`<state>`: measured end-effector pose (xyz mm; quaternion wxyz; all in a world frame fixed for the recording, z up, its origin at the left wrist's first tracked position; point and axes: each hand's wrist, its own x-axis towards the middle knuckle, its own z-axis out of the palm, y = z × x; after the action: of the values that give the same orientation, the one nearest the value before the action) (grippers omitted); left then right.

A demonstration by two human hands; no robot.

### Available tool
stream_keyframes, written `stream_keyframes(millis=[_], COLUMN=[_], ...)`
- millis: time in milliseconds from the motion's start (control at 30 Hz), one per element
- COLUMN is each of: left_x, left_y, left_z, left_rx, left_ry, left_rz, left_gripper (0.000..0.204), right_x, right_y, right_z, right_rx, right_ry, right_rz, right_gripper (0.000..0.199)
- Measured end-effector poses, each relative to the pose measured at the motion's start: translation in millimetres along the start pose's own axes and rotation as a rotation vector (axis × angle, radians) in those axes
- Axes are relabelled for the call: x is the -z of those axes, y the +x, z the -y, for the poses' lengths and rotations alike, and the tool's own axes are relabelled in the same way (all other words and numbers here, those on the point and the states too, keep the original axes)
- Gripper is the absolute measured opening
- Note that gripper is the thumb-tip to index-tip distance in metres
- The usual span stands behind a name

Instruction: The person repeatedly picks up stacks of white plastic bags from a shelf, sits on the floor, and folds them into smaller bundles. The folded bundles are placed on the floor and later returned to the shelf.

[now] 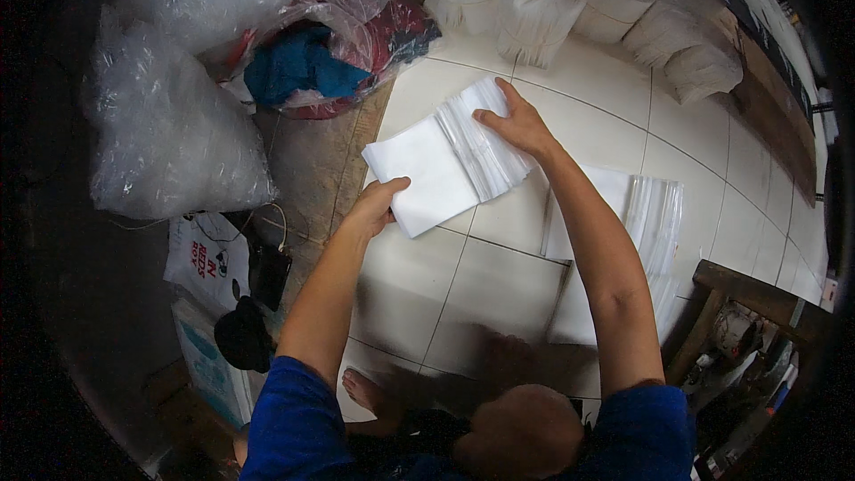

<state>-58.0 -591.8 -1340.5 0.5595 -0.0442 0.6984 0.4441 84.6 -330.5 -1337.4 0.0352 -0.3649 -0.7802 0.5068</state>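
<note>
A stack of white plastic bags [424, 171], with clear crinkled strips along one side, is held between my two hands above the tiled floor. My left hand [378, 202] grips its lower left corner, thumb on top and the other fingers hidden underneath. At the far right end, my right hand [519, 122] is closed around the clear strips, its thumb on the upper face. A similar stack of white bags [606, 185] lies on the tiles at the right, partly covered by my right forearm.
Bundles of translucent bags [537, 7] stand along the far right. Big clear plastic sacks [174, 125] fill the far left, beside teal cloth [303, 67]. A dark wooden frame [753, 291] is near right, and a black object [242, 336] near left. My bare foot [363, 392] rests on the tiles.
</note>
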Motion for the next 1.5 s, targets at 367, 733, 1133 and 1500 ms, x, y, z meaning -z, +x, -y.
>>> stream_keyframes(millis=[367,733,1133,1500], left_x=[-8,-13,-17,-13], left_y=[15,-12,3,11], left_z=[5,9,34,40], left_rx=[-0.017,-0.638,-0.823,-0.854], left_ry=[0.036,0.677,1.424,1.321], left_rz=[-0.143,-0.623,-0.231,-0.274], left_gripper=[0.044,0.055,0.094,0.094], right_x=[-67,-136,-152,-105], right_y=[-61,-72,-66,-14], right_z=[69,20,55,11], right_rx=[0.654,0.647,0.630,0.503], right_ry=[-0.331,-0.206,-0.419,-0.326], right_rz=[-0.204,-0.027,-0.017,0.045], right_gripper=[0.032,0.038,0.061,0.075])
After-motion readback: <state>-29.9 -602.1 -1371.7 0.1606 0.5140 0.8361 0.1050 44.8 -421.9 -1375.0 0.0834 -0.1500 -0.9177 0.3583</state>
